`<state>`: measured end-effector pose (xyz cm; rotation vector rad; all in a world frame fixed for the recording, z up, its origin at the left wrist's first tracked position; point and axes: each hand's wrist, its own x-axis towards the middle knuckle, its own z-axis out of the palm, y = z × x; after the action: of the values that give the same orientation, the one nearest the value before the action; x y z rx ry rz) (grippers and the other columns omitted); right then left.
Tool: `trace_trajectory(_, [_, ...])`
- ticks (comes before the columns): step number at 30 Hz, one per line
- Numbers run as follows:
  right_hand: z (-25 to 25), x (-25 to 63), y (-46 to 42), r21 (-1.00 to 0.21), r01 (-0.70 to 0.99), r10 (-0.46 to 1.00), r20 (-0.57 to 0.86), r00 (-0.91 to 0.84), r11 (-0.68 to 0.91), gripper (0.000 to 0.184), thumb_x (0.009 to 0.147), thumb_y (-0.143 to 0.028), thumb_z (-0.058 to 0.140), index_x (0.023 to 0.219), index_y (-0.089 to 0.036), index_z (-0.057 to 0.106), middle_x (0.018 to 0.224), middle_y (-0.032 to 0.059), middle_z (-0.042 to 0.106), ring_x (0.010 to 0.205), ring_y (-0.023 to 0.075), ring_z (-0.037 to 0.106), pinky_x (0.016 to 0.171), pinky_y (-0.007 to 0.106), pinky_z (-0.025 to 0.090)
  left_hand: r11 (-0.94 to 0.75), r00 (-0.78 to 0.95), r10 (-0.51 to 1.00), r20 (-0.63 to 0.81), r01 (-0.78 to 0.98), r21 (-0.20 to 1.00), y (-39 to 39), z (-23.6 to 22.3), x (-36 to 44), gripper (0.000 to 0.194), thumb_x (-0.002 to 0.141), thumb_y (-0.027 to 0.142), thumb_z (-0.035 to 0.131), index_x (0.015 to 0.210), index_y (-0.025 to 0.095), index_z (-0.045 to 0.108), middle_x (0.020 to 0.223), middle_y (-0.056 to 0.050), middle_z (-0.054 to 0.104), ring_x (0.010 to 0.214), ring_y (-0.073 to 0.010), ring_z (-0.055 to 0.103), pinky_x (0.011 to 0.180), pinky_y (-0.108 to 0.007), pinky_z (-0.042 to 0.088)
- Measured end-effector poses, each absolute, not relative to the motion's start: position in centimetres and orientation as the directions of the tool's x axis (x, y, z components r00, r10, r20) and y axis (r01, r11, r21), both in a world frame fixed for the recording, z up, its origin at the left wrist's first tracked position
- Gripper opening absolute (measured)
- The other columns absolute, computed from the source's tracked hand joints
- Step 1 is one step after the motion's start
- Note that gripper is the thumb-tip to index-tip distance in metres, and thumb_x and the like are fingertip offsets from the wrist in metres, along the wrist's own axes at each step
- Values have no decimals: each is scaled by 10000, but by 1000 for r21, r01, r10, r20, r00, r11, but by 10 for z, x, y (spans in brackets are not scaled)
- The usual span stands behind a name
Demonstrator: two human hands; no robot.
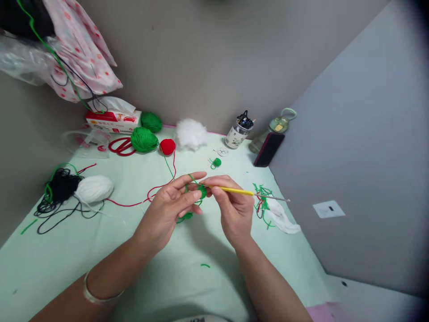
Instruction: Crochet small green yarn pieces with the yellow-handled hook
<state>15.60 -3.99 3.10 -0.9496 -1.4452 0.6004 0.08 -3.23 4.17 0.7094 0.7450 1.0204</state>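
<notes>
Between the thumb and fingers of my left hand [174, 203] is a small green crochet piece [201, 191]. Green yarn passes over the raised index finger of that hand. My right hand [234, 208] is closed around a crochet hook with a yellow grip [236, 191], whose bare metal end points to the right. The hook's other tip meets the green piece, though my fingers partly hide the contact. Just below my left fingers shows another bit of green crochet [186, 216]. A small round green piece [217, 162] with loose tails lies on the table beyond my hands.
Green yarn balls [144, 139], a red ball [167, 146], red-handled scissors [121, 146] and white stuffing [191, 134] line the back. White yarn [94, 188] and black yarn [65, 185] lie left. A phone [269, 149] leans on a bottle [279, 124] at right, behind yarn scraps [264, 197].
</notes>
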Motion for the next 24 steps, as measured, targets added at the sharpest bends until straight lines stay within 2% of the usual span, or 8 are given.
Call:
trace_trajectory(4, [24, 153, -43, -678, 379, 735, 677, -11, 630, 243, 999, -158, 618, 1127, -297, 772, 1006, 47, 782, 885, 194, 729, 754, 359, 611, 313, 261, 943, -206, -485, 817, -33, 37, 2, 412, 793, 244, 871, 1197, 242, 795, 791, 36, 638, 564, -45, 479, 658, -196, 554])
trace_trajectory(7, [19, 155, -45, -436, 553, 593, 794, -135, 710, 371, 956, -87, 650, 1238, -311, 742, 1115, 74, 779, 974, 220, 729, 807, 380, 608, 423, 350, 900, -260, -553, 718, -30, 34, 1, 350, 810, 222, 854, 1157, 202, 807, 636, 72, 511, 488, -20, 356, 589, -151, 506])
trace_trajectory(8, [19, 156, -45, -409, 564, 570, 810, -138, 717, 368, 954, -87, 650, 1237, -305, 741, 1108, 77, 781, 968, 221, 730, 797, 377, 608, 471, 390, 876, -283, -571, 672, -29, 34, 0, 314, 814, 213, 846, 1124, 180, 816, 609, 82, 461, 474, -15, 310, 567, -141, 494])
trace_trajectory(9, [20, 157, -44, -444, 541, 580, 808, -104, 715, 338, 964, -99, 638, 1213, -298, 748, 1082, 74, 784, 943, 215, 731, 778, 371, 607, 510, 420, 856, -303, -584, 631, -27, 34, -2, 287, 815, 201, 838, 1098, 160, 823, 604, 85, 431, 467, -11, 275, 548, -131, 484])
trace_trajectory(11, [26, 159, -43, -634, 400, 682, 731, 29, 662, 231, 997, -154, 608, 1108, -275, 770, 966, 57, 781, 839, 194, 722, 704, 350, 598, 534, 427, 844, -326, -607, 588, -24, 37, -4, 273, 806, 162, 826, 1078, 145, 826, 622, 84, 423, 464, -7, 248, 526, -118, 474])
trace_trajectory(14, [33, 160, -41, -847, 125, 836, 531, 136, 517, 180, 1015, -297, 614, 968, -238, 777, 847, 43, 748, 692, 166, 669, 605, 325, 568, 483, 392, 873, -291, -603, 635, -23, 41, -6, 311, 799, 137, 821, 1105, 188, 817, 670, 74, 489, 468, -3, 292, 556, -130, 508])
trace_trajectory(19, [30, 158, -39, -909, 45, 905, 416, 85, 414, 175, 977, -362, 674, 959, -236, 794, 905, 44, 772, 758, 167, 683, 683, 323, 589, 347, 323, 924, -206, -476, 808, -30, 40, -3, 348, 809, 236, 850, 1155, 257, 814, 778, 46, 613, 566, -43, 468, 709, -221, 594])
trace_trajectory(24, [25, 161, -34, -931, -166, 944, 310, 114, 325, 171, 979, -353, 675, 938, -221, 775, 867, 31, 765, 690, 134, 673, 660, 282, 576, 292, 283, 942, -181, -425, 857, -30, 39, -3, 311, 819, 265, 837, 1130, 257, 822, 831, 24, 643, 628, -78, 542, 711, -245, 591])
